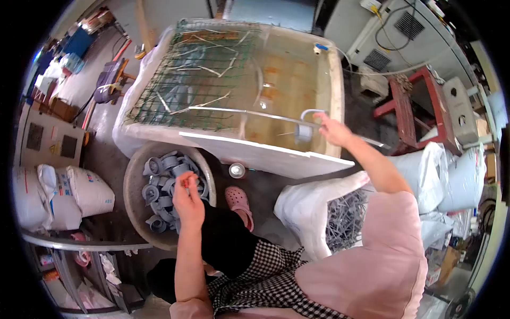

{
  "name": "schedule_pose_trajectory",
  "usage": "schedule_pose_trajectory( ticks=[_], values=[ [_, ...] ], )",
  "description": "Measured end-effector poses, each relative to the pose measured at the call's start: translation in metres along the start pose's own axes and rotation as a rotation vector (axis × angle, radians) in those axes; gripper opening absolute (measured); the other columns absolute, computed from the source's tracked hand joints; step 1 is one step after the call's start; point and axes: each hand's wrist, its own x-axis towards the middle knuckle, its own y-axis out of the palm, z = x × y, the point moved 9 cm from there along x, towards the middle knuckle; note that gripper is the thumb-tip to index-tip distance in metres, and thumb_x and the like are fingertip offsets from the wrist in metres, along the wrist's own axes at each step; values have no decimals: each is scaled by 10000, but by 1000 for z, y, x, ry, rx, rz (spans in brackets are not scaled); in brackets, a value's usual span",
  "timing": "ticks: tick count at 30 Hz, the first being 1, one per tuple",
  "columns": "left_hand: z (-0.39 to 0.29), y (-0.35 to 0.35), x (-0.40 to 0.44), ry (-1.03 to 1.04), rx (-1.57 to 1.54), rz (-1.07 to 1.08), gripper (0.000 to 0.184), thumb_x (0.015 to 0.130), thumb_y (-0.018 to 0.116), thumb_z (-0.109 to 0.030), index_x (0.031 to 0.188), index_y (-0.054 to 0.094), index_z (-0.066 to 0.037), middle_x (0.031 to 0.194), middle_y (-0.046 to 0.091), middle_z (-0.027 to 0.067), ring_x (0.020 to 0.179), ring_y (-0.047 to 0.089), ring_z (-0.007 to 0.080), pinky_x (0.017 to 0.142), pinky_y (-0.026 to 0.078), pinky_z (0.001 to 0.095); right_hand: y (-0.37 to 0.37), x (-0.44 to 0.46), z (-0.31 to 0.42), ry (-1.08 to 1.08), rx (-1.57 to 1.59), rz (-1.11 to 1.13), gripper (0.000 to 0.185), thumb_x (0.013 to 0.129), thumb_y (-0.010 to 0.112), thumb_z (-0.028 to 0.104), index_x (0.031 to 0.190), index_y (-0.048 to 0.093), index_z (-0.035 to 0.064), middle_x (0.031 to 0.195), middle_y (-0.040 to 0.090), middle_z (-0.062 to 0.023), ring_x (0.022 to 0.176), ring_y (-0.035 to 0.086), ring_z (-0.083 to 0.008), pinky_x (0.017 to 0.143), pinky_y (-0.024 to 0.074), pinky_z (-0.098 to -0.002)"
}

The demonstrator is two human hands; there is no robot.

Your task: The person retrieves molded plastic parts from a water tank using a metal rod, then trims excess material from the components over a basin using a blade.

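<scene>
My right hand (333, 129) is over the near right part of a water-filled tank (336, 95). Its fingers are closed on a grey plastic fitting (303, 133) with a thin curved loop on top. Above a round tub (133, 212) on the left is my left hand (187, 198), with its fingers pinched together. Whatever is in that pinch is too small to make out. Several grey ring-shaped plastic fittings (159, 196) lie heaped in the tub, partly hidden by my left hand and forearm.
Green wire mesh (159, 101) covers the tank's left half; a thin rod (239, 110) crosses it. A white board (255, 153) lines the near edge. A white sack (303, 207) of grey plastic pieces stands by my right leg. A metal can (237, 170) sits on the floor.
</scene>
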Motion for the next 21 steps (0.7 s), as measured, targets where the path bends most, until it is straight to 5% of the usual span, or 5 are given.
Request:
schedule_pose_trajectory(
  ticks=[3,4,10,17,21],
  values=[
    [3,1,-1,4,-33,-9,134,919,450,-71,988,531,10,857,607,125,780,579,221,720,452,310,-99,-64,-9,109,-121,-132,340,852,567,304,1175,559,198,902,649,-143,824,623,-311,729,485,-392],
    [6,2,-1,-16,-37,-9,139,923,447,-80,988,531,10,856,606,124,786,579,221,726,451,311,-128,-89,-21,171,-38,-206,290,831,598,338,1048,645,152,884,659,-133,823,631,-287,724,489,-372],
    [4,2,-9,31,-30,16,155,934,434,-107,978,524,12,893,582,128,822,585,226,739,445,319,-248,-241,-53,401,-370,-308,287,780,640,352,962,688,136,910,663,-118,859,626,-295,770,478,-364],
    [3,-2,-15,33,9,31,155,932,436,-107,1000,520,4,862,591,124,796,573,226,743,442,312,-266,-308,-66,645,-485,-176,227,740,662,320,881,713,150,889,666,-113,839,627,-297,767,484,-392],
    [-1,-4,-17,29,37,29,163,932,438,-109,1017,519,4,859,591,126,796,571,226,743,441,309,-251,-300,-78,605,-503,-161,223,723,678,317,862,717,147,890,663,-120,837,626,-304,773,482,-397]
  ],
)
